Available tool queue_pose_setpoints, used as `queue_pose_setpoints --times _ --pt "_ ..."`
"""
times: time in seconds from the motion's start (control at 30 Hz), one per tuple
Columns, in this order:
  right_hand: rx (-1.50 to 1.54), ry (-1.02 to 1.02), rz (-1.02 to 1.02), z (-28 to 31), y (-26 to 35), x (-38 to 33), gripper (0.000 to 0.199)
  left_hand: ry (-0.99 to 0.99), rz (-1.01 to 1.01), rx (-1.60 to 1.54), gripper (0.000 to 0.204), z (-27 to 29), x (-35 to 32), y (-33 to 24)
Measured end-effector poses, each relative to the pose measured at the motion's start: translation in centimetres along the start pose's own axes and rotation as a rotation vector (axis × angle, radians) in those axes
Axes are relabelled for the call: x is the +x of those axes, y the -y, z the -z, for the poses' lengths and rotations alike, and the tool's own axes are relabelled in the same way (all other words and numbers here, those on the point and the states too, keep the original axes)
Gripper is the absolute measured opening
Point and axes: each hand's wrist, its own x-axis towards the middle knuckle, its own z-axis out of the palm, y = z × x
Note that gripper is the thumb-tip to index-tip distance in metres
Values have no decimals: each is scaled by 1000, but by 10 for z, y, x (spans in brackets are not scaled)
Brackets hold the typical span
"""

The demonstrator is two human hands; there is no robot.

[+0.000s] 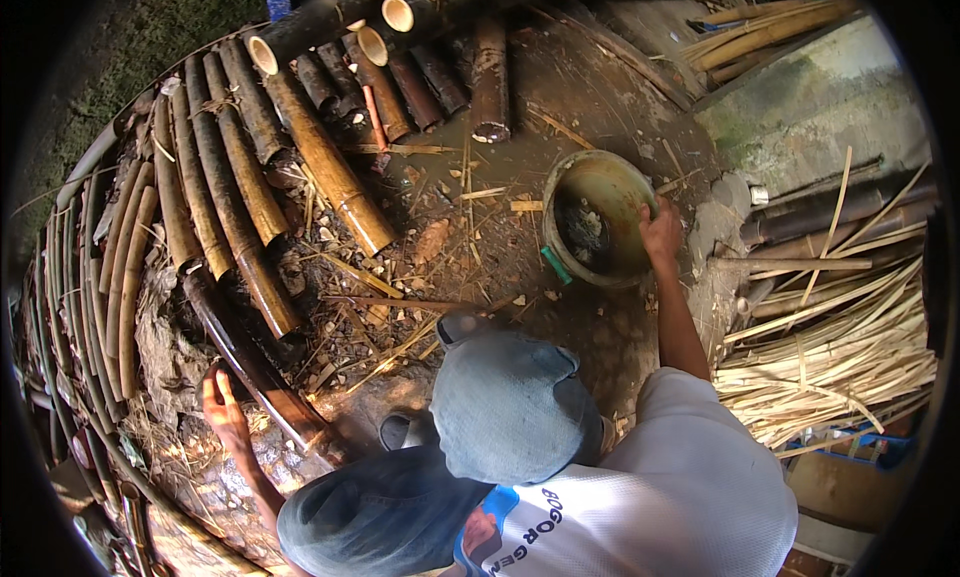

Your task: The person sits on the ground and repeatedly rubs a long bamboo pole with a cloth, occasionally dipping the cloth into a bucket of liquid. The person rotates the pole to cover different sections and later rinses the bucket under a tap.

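My right hand (660,232) is closed over the right rim of a round, dirty grey-beige bucket (560,192). The bucket's mouth faces me, and dark wet muck with pale bits shows inside. At its lower left lies a short green tube-like piece (556,266). My left hand (222,405) is low on the left, fingers extended and somewhat apart, with nothing visible in them. Just to the right of this hand, a dark, wet bamboo length (250,362) slants across the ground. My denim-covered knees (385,512) stick up in front of me.
Bamboo lengths (335,177) lie in rows at left, with thick hollow poles (330,27) across the top. Wood chips and thin sticks litter the wet ground. At right, a pile of split bamboo strips (830,347) lies below a mossy concrete block (820,97).
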Motion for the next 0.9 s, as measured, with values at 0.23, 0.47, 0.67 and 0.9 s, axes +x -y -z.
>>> queue_pose_setpoints --times 0.23,0.47,0.67,0.9 --pt "318 424 515 24 62 -106 76 293 -232 143 33 12 104 -26" --pt "125 529 562 26 83 -116 64 393 -282 457 13 66 15 -44" --pt "512 629 122 99 62 -53 34 760 381 345 26 103 -109 -146" --pt "631 913 -251 170 52 61 41 731 243 223 30 101 -144 -332"
